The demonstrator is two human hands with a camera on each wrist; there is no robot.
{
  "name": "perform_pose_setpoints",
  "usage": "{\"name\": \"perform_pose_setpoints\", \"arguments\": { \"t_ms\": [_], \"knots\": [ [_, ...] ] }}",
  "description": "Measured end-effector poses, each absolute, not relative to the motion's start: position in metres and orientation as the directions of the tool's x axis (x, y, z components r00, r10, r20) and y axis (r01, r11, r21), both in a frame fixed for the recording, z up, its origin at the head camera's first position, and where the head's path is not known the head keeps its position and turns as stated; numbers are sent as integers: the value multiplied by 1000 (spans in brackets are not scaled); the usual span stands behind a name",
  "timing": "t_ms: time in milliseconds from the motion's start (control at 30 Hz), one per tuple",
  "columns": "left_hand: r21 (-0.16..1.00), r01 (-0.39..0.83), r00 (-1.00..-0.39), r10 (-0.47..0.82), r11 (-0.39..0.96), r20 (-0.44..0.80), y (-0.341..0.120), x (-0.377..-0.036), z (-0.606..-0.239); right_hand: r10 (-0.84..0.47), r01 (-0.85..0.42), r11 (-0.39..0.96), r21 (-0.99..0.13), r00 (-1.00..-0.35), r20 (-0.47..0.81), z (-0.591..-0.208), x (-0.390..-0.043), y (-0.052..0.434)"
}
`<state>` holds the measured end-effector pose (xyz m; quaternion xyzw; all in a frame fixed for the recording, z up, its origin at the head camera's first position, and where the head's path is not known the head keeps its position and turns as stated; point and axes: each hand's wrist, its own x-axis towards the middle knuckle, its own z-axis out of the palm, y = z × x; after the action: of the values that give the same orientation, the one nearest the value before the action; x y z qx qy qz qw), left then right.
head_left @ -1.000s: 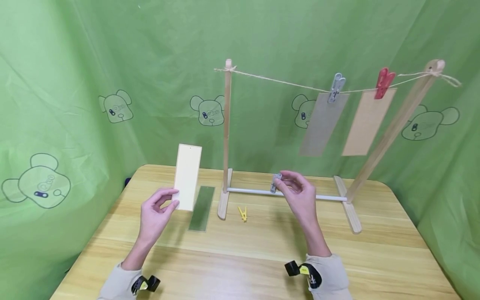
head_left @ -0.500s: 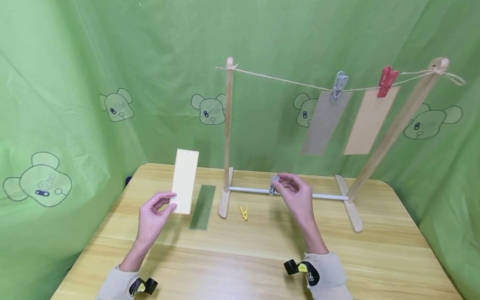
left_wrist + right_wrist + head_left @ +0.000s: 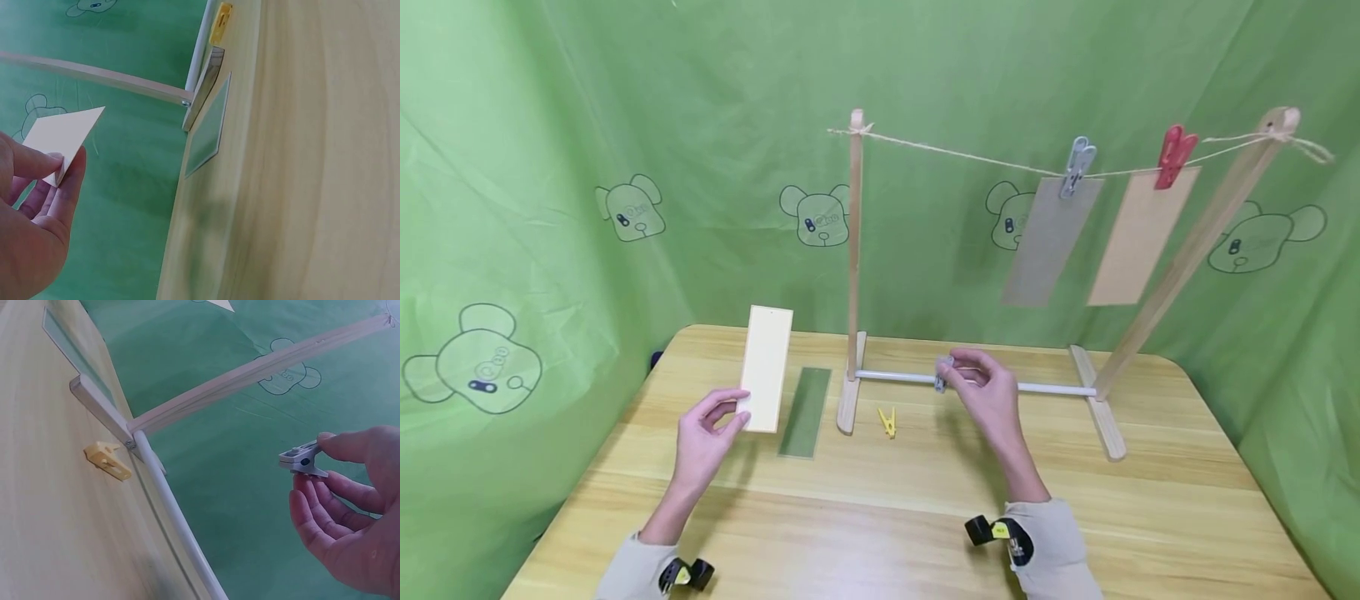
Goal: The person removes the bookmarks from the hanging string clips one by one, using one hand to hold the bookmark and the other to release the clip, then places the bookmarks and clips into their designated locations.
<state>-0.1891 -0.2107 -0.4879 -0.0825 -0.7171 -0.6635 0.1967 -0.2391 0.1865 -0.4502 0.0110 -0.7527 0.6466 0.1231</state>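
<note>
My left hand (image 3: 706,437) pinches a cream paper card (image 3: 767,367) by its lower left edge, between thumb and fingers, and holds it above the table. A grey-blue clothespin (image 3: 301,457) is pinched at its handle ends by the thumb and fingers of my right hand (image 3: 988,392), in front of the stand's white bar. On the string (image 3: 958,153) hang a grey card (image 3: 1051,246) under a grey-blue clothespin (image 3: 1078,167) and a peach card (image 3: 1142,242) under a red clothespin (image 3: 1176,157).
A dark green card (image 3: 806,412) lies on the table (image 3: 850,533), left of the stand's left foot (image 3: 847,404). Right of that foot lies a yellow clothespin (image 3: 887,422). Wooden posts (image 3: 854,250) carry the string, and a white bar (image 3: 898,377) joins them low down. Green curtains surround the table.
My left hand has lowered the cream card slightly and moved it a little left. The right hand has shifted slightly left with its clothespin, which has turned somewhat.
</note>
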Motion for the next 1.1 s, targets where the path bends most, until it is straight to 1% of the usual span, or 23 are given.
{"name": "perform_pose_setpoints", "arguments": {
  "t_ms": [333, 900, 1100],
  "knots": [
    [932, 331, -925, -143, 145, 351, -214, -189, -494, 142, -122, 254, -960, -977, 161, -457, -240, 183],
    [956, 245, -952, -147, 160, 268, -218, -188, -503, 112, -87, 282, -956, -986, 122, -475, -245, 176],
    [967, 191, -965, -150, 169, 217, -220, -188, -505, 91, -76, 301, -951, -990, 108, -480, -245, 173]
  ]
}}
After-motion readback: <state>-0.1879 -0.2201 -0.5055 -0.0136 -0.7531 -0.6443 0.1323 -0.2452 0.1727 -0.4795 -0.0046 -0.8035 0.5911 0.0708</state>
